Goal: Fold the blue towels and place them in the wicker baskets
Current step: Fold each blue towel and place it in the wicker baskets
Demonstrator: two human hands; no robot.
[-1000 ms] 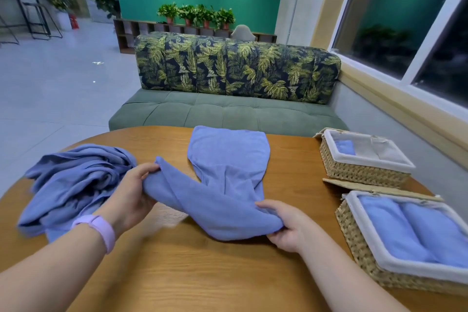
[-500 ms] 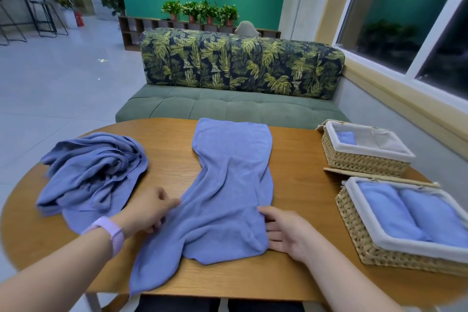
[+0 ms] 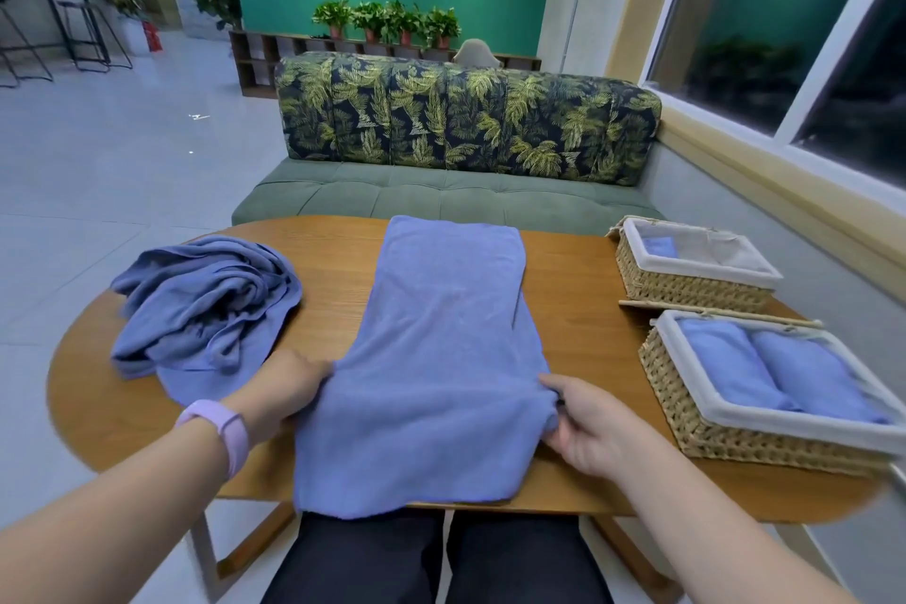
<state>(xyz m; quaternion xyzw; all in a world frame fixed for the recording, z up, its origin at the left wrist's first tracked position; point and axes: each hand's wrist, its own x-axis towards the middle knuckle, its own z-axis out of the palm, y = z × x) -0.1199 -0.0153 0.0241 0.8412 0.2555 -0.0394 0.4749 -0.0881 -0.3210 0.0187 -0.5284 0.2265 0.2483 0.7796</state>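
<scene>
Both hands are on it now: the left hand pinches the left edge of the long blue towel at centre frame, the right hand closes on the opposite edge, fingers curled round the cloth. It looks like they're squaring the strip lengthwise on the round wooden table, its near end draped over the edge, ready for a fold. Left of frame, a crumpled towel heap waits. Lower right, the near wicker basket holds two folded towels side by side; the far wicker basket shows just one small blue piece.
</scene>
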